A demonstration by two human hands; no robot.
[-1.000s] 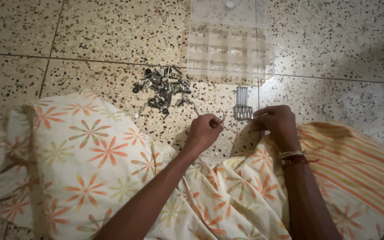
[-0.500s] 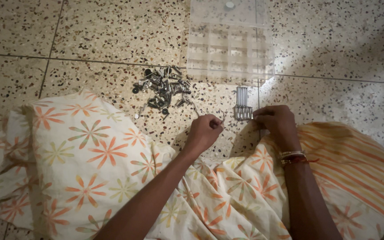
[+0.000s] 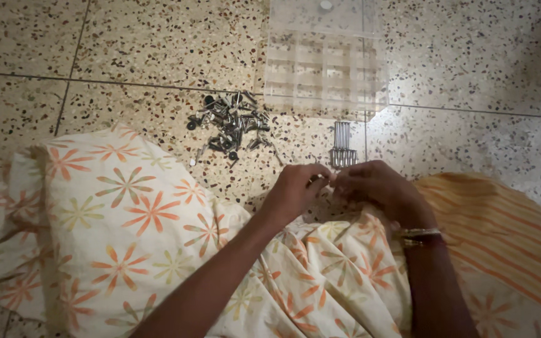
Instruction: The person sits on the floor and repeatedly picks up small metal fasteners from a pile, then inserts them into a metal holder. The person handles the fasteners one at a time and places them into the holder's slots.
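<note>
While meeting fingertip to fingertip above the floor (image 3: pixel 126 44), left hand (image 3: pixel 295 188) and right hand (image 3: pixel 370 186) pinching 1 small metal piece (image 3: pixel 318 179) together, just below the row of long screws (image 3: pixel 342 145); loose hardware pile (image 3: pixel 230 125) nearby, clear compartment box (image 3: pixel 324 62) beyond.

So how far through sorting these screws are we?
Done: a small row of long screws lies lined up on the floor by the clear compartment box, whose cells look empty. In hand: the left hand and right hand meet over a small metal piece, mostly hidden. Left: the mixed pile of hardware remains unsorted.
</note>
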